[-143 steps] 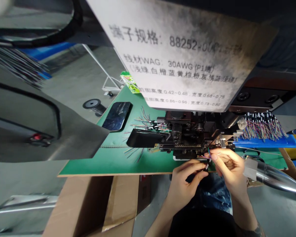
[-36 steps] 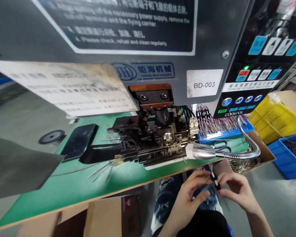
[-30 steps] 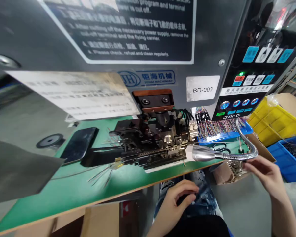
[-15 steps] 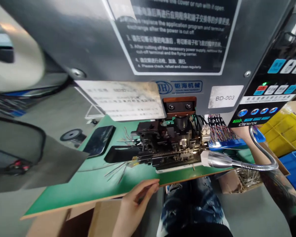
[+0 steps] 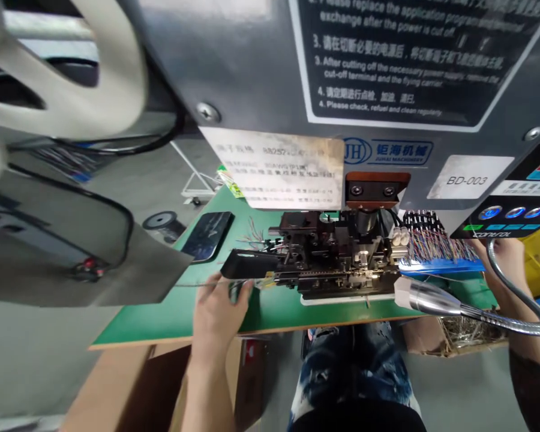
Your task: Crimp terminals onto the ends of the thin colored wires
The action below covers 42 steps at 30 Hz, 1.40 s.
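The person's left hand (image 5: 220,303) is over the green counter (image 5: 162,321), just beside the front of a black chute (image 5: 247,265). Its thumb and fingers are curved and stand apart, with thin dark strands between them; whether it grips these cannot be told. The right hand (image 5: 504,258) is at the other end of the counter, behind the bent neck of a silver lamp (image 5: 432,297) and partly under the control panel (image 5: 517,210). Its fingers are hidden, so whether they are open or closed cannot be told. Near that hand, wire bundles (image 5: 432,243) of many colours with black connectors lie in a row on a blue tray (image 5: 450,267). More loose wires (image 5: 256,237) fan out on the counter behind the chute. Between the hands stands the dark crimping mechanism (image 5: 342,252), under a grey machine housing (image 5: 261,72) that bears a label (image 5: 468,179) reading BD-003. A black phone-like slab (image 5: 207,237) lies flat on the counter beyond the left hand, and an open cardboard box (image 5: 425,336) sits below the lamp
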Available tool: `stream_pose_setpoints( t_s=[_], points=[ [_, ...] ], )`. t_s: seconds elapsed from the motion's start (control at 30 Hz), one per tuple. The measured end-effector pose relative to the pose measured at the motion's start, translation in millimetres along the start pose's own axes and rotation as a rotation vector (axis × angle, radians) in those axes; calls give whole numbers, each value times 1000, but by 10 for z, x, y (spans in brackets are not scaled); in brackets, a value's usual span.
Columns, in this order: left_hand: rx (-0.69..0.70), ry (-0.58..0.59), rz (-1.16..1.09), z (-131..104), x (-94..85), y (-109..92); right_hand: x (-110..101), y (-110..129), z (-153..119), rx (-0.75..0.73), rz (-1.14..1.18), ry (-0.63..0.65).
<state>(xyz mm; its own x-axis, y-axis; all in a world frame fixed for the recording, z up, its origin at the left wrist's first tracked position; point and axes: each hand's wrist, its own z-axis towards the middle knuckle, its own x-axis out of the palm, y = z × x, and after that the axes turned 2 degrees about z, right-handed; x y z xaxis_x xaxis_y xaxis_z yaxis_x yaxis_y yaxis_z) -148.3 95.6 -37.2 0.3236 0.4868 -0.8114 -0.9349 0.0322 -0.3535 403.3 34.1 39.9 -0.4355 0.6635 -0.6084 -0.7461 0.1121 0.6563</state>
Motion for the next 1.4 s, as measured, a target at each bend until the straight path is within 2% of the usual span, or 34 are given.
stream_pose_setpoints(
  t_s=[0.03,0.2,0.27,0.33,0.4,0.47,0.53,0.6,0.7,0.8,0.9,1.03,1.13,1.23,1.3,1.4],
  points=[
    [3,23,17,49,42,12,-97,-82,-131,29,20,14],
    [5,63,58,109,133,-55,-498,-439,-916,188,198,276],
    [4,73,62,89,131,-111,-565,-523,-1196,237,270,348],
    [6,83,59,64,121,-163,-550,-508,-1442,292,319,501],
    [6,90,55,40,113,-205,-449,-360,-1672,344,378,623],
    [1,96,52,18,111,-239,-273,-97,-1890,397,480,746],
    [-4,108,46,-4,113,-266,-52,213,-2080,435,576,750],
    [-7,128,32,-32,109,-287,176,492,-2225,419,646,851],
    [-8,162,-3,-100,61,-293,468,773,-2354,275,655,990],
    [-20,197,-49,-199,-58,-254,679,939,-2407,140,613,1089],
    [-58,225,-100,-305,-228,-178,825,1077,-2409,61,590,1171],
    [-120,275,-191,-432,-481,-107,949,1209,-2365,7,623,1194],
    [-142,330,-293,-533,-656,-101,1022,1272,-2331,16,770,1239],
    [-197,393,-548,-661,-797,-96,1119,1363,-2322,147,947,1281],
    [-240,436,-763,-766,-863,-92,1198,1444,-2332,217,989,1253],
    [-320,554,-1025,-945,-896,-152,1303,1571,-2349,235,1044,1180]
  ],
)
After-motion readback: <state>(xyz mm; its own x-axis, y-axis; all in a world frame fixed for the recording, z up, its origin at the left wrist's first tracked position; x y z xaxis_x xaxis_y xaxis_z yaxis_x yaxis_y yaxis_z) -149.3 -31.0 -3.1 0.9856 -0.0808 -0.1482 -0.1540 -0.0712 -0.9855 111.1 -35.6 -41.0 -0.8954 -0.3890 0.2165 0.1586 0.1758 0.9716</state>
